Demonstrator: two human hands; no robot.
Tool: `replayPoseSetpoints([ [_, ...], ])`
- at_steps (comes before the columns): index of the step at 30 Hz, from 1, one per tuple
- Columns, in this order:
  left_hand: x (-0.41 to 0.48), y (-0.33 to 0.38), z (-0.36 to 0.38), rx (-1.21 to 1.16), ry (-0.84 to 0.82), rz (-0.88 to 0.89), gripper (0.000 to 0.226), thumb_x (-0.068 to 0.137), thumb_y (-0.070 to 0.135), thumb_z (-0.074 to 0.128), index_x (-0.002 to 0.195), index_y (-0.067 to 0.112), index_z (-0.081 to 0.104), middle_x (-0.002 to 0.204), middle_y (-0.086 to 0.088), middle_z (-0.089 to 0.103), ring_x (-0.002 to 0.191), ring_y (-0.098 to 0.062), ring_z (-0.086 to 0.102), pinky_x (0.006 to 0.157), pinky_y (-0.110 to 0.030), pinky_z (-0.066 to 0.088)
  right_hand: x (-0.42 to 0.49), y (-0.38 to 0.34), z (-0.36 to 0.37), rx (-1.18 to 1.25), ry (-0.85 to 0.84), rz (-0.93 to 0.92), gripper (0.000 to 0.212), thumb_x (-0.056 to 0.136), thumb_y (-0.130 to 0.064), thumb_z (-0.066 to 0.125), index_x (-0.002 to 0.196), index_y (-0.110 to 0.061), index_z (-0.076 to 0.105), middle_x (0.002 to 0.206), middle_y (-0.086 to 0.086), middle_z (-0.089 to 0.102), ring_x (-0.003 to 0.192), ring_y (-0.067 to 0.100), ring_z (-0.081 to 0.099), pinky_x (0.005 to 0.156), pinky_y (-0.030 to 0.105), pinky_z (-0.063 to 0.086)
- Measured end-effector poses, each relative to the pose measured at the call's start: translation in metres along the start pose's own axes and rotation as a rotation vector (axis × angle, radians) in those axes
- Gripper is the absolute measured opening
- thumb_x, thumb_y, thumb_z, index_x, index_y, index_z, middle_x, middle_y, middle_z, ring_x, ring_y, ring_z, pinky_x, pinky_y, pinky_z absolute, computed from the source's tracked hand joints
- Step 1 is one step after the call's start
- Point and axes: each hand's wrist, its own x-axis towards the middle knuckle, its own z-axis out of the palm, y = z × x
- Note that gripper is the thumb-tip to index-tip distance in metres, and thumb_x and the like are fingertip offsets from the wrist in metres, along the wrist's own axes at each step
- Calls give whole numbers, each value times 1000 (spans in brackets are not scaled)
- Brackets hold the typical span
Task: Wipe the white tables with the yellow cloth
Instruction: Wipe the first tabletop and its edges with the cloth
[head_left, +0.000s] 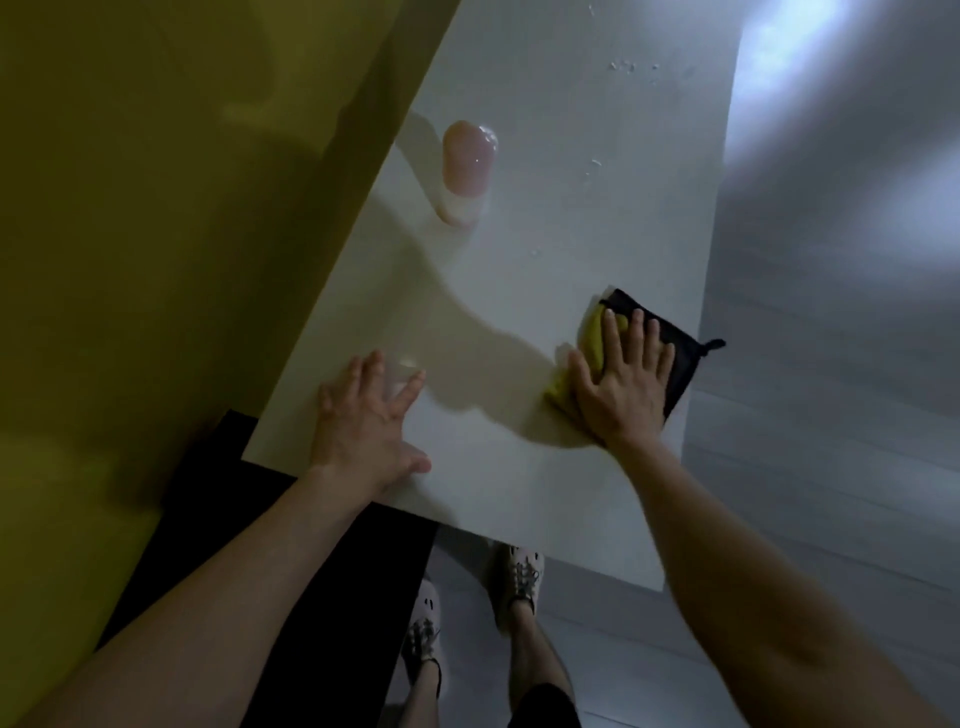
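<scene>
A white table (545, 260) runs away from me along a yellow wall. My right hand (618, 384) lies flat, fingers spread, pressing the yellow cloth (595, 338) with its black backing (675, 358) against the tabletop near the right edge. My left hand (369, 421) rests open on the table near its front left corner, with a small clear object under its fingertips. Water droplets (595, 166) dot the surface farther back.
A pinkish translucent bottle (465, 171) stands on the table by the yellow wall (156, 234). A black surface (291, 561) lies below the table's front left corner. Grey floor (831, 415) runs along the right side. My feet in light shoes (519, 577) stand at the front edge.
</scene>
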Motion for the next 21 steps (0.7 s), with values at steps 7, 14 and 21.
replayPoseSetpoints([
  [7, 1, 12, -5, 82, -34, -49, 129, 79, 85, 70, 170, 45, -12, 180, -18, -13, 167, -42, -3, 128, -63, 26, -74, -45, 15, -102, -177, -936, 80, 107, -66, 39, 173, -39, 4, 182, 3, -9, 168, 31, -13, 134, 61, -1],
  [14, 6, 12, -4, 50, -85, -85, 131, 83, 80, 70, 166, 45, -25, 177, -17, -26, 166, -42, -14, 131, -66, 18, 68, 51, -16, -108, -4, -292, 83, 102, -66, 32, 174, -35, 5, 183, 5, -5, 168, 30, -7, 131, 64, 13],
  [21, 4, 15, -5, 29, -90, -108, 134, 80, 77, 76, 167, 46, -22, 178, -15, -25, 166, -40, -15, 132, -65, 17, -54, -51, 22, -72, -190, -912, 89, 102, -60, 45, 174, -33, 0, 182, 7, -13, 167, 34, -17, 133, 65, 1],
])
